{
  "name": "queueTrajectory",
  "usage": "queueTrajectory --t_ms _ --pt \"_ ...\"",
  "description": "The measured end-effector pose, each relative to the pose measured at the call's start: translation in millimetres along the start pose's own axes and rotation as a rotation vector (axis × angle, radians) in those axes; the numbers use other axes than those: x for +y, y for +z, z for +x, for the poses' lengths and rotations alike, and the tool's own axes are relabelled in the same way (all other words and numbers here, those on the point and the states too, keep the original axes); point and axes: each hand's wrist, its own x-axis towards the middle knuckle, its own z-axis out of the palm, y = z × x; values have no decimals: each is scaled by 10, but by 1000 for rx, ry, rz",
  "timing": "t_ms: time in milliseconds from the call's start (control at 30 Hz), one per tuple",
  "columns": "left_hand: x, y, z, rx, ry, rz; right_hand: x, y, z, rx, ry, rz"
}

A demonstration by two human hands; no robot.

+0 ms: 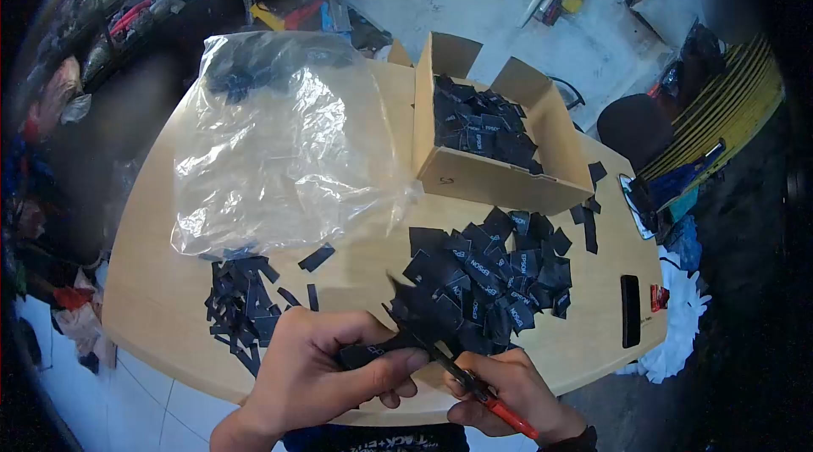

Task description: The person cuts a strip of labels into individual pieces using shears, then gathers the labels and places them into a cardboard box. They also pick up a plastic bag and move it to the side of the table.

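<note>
My left hand pinches a black fabric label between thumb and fingers, with part of some pale lettering showing. In my right hand is a pair of scissors with red handles, its dark blades pointing up and left against the label. Whether the blades are fully closed cannot be made out. Just beyond the scissors lies a loose pile of black labels, several printed EPSON. To the left of my left hand is a heap of narrow black strips, with a few strips scattered beside it.
A cardboard box with raised flaps holds many black labels. Left of it, a clear plastic bag covers much of the wooden table. A black phone-like object and a small red packet lie near the right edge.
</note>
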Motion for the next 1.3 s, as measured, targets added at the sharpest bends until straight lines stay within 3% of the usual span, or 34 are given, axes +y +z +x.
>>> queueTrajectory --t_ms 167,233,467,533,767,1300 --pt "20 -11 28 -8 -21 29 3 -14 11 -14 18 -26" --pt "32 22 50 77 -11 24 4 -19 14 -17 27 -25" --pt "-18 -56 51 11 20 39 -27 -31 49 -19 52 11" --pt "-39 -73 68 11 156 173 -17 -33 51 -10 55 21" --pt "-46 -50 88 95 243 247 4 -9 70 0 61 0" --pt "-75 -75 96 118 203 203 79 93 75 25 33 -16"
